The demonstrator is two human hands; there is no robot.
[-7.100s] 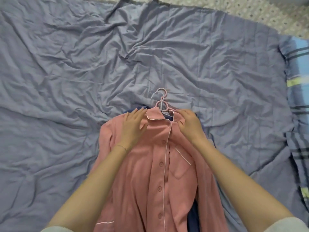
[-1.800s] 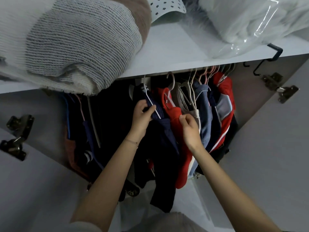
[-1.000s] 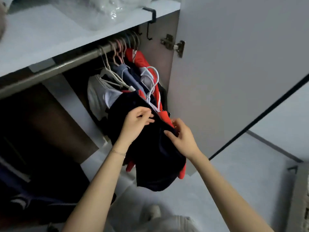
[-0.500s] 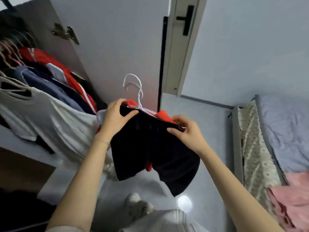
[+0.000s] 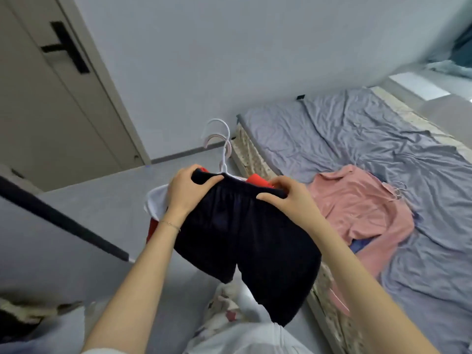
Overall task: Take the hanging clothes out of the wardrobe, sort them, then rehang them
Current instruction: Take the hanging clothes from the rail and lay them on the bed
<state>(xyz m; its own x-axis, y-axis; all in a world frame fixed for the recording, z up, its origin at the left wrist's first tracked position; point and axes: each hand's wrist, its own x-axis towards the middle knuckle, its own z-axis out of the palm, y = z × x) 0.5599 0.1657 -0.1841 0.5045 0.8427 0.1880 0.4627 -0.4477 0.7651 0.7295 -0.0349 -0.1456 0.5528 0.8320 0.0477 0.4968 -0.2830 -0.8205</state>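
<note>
Head view: the dark navy fabric shorts (image 5: 245, 241) are up in mid-air in front of the person, over the grey floor (image 5: 102, 200) and just beside the bed's near edge, both legs hanging down. The left hand (image 5: 189, 192) has its grip curled round the left end of the gathered waistband, thumb on the near face and fingers over the top. The right hand (image 5: 288, 200) pinches the right end the same way, thumb pressed flat on the dark cloth. Between the two hands a bright red garment (image 5: 255, 180) peeks up behind the waistband, and a white garment (image 5: 155, 203) bulges out beside the left wrist, which wears a thin bracelet (image 5: 171, 224). A white plastic hanger hook (image 5: 222, 139) rises above the waistband, with a pale pink hook tucked just behind it. To the right lies the bed with its crumpled lilac-grey sheet (image 5: 357, 129), and a salmon-pink button shirt (image 5: 357, 208) lies spread on it, a strip of blue cloth showing under its hem. Far left stands a beige door (image 5: 51, 111) with a black lever handle (image 5: 66, 47).
</note>
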